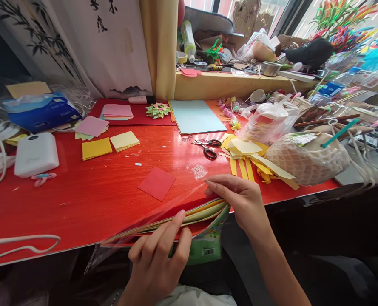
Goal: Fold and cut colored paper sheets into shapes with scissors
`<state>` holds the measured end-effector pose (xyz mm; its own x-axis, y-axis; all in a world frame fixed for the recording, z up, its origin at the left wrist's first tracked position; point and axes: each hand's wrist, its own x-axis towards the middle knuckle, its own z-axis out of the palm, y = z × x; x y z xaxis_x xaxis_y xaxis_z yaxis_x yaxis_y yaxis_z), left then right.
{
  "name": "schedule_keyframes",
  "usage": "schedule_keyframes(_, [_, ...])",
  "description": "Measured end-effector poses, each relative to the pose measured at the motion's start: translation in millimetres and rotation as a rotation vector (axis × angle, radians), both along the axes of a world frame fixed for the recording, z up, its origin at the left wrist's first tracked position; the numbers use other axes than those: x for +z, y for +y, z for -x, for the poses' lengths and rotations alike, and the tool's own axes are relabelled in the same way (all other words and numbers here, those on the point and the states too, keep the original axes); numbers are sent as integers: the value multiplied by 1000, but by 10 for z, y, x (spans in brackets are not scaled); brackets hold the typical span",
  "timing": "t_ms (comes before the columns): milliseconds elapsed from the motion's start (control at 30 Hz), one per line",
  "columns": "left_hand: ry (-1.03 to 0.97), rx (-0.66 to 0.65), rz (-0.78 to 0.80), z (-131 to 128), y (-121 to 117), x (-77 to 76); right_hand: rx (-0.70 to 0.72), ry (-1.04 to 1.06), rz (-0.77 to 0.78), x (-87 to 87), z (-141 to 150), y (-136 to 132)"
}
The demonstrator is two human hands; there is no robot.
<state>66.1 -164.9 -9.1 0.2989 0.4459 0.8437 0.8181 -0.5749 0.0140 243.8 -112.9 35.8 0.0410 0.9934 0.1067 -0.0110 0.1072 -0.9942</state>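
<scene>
A pack of coloured paper [204, 216] in red, yellow and green tones lies at the table's front edge, inside a clear plastic bag [176, 200]. My left hand [158, 257] grips the pack's near side, with fingertips over the sheet edges. At the pack's right end, my right hand [241, 199] pinches the lifted film of the bag between thumb and fingers. Green printed packaging with a barcode hangs below the pack. Just beyond it, a red paper square [157, 183] lies flat on the red table [80, 204].
Black-handled scissors [208, 148] lie beside yellow paper scraps [243, 153]. Stacked yellow squares [96, 148], a light blue sheet [197, 117] and a folded paper ornament [157, 110] are farther back. A wrapped coconut [306, 159] with a straw stands right; a white cable [23, 242] lies left.
</scene>
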Motion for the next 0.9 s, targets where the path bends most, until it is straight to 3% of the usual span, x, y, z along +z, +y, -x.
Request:
schedule_keyframes(567, [84,-159,-101,72,144,-72,116,-24,57,21,-52,16])
schedule_keyframes(900, [138,-152,-96,72,127,-51,83,-28,60,-13,-56,10])
